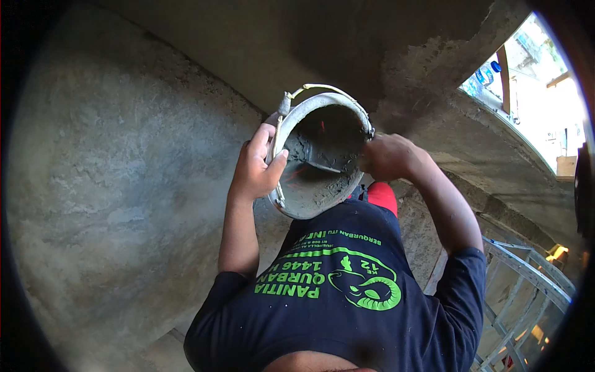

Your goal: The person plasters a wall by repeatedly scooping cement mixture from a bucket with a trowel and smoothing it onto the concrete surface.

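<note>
A bucket (314, 201) with a pale, mortar-crusted rim is tilted in front of my body, its mouth facing up toward me. My left hand (257, 167) grips its left rim, thumb over the edge and fingers around the outside. The wire handle (328, 87) is swung up over the far rim. Inside, wet grey mortar (297, 147) clings to the wall beside a flat trowel blade (325, 162). My right hand (393, 156) is closed at the right rim, apparently around the trowel's handle, which the fingers hide.
A rough concrete wall (111, 180) fills the left side. At the upper right, a bright opening has a sill with a plastic bottle (486, 74) and a wooden piece (504, 80). Metal scaffolding (527, 270) stands at the lower right. A concrete ledge (496, 208) runs behind my right arm.
</note>
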Motion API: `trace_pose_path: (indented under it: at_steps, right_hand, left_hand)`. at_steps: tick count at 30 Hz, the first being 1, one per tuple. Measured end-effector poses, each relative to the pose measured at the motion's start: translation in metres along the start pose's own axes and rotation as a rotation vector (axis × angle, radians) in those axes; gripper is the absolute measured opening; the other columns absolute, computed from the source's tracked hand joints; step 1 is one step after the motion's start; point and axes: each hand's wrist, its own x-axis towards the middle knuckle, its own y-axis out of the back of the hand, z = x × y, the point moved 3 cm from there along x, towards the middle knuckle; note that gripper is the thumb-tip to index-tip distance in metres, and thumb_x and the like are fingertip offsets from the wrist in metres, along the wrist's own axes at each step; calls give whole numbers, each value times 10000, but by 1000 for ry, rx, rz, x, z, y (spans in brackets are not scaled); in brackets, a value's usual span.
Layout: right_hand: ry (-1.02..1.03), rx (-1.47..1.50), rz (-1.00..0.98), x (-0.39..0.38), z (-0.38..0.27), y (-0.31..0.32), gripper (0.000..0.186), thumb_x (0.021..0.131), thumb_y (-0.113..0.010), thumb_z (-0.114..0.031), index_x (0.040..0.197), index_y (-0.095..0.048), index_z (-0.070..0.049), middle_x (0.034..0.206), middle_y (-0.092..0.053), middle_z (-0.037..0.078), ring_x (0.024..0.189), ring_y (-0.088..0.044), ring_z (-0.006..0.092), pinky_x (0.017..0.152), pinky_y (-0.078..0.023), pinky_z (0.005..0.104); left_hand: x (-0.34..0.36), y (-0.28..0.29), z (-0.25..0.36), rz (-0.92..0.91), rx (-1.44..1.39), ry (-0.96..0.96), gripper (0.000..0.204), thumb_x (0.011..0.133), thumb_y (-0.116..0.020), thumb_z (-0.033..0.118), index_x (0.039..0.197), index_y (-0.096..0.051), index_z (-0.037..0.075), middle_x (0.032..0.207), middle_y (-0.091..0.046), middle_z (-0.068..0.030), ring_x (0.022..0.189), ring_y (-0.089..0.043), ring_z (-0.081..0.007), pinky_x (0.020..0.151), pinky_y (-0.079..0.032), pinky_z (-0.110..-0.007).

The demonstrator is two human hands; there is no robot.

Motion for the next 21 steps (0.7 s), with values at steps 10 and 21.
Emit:
trace_pose_path:
  at_steps: [10,21]
  right_hand:
    - [114,-11,-126,36,-18,27,381,887,-643,-312,1025,-718,36,1046,-728,217,901,-744,334,773,-589,442]
    - [361,527,-404,47,52,-39,340,962,-571,-288,870,-715,6,618,-613,73,503,-618,169,470,-496,339]
  left_hand:
    - [-8,-13,39,49,163,-131,194,871,-629,49,1027,-515,29,702,-598,-136,621,-591,-207,608,-445,-345]
    - [-10,-51,54,81,114,-29,190,866,-627,36,1007,-501,26,688,-580,-107,620,-552,-178,613,-429,-331]
